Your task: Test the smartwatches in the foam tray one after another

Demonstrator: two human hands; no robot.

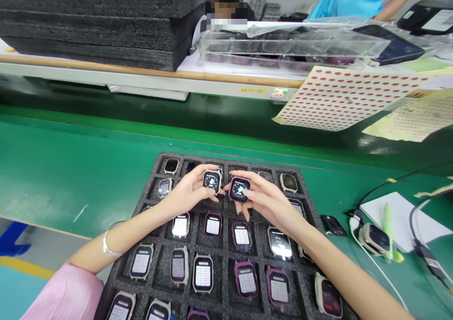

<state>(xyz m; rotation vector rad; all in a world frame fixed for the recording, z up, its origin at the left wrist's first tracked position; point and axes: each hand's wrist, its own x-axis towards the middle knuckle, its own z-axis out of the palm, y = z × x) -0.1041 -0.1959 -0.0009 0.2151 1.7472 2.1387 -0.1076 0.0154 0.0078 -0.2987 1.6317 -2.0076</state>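
Observation:
My left hand [198, 188] grips a light-cased smartwatch [212, 181] by its edges, thumb at the lower left of the lit dial. Beside it, my right hand [260, 195] is closed on a purple smartwatch [239, 189], its thumb on the right side of the screen, which shows a similar dial. Both watches are held up over the far part of a black foam tray [226, 268]. In the tray's compartments lie several strapless watches, pale ones [203, 273] and purple ones [246, 278], many with lit white screens. My hands and forearms hide some compartments.
The tray rests on a green bench [71, 169]. To the right lie a white cable [375, 258], a pale watch [374, 238], a green pen [388, 230] and white paper [403, 216]. A shelf above bears stacked black foam [106, 27] and clear plastic trays [283, 46]. Other people sit beyond.

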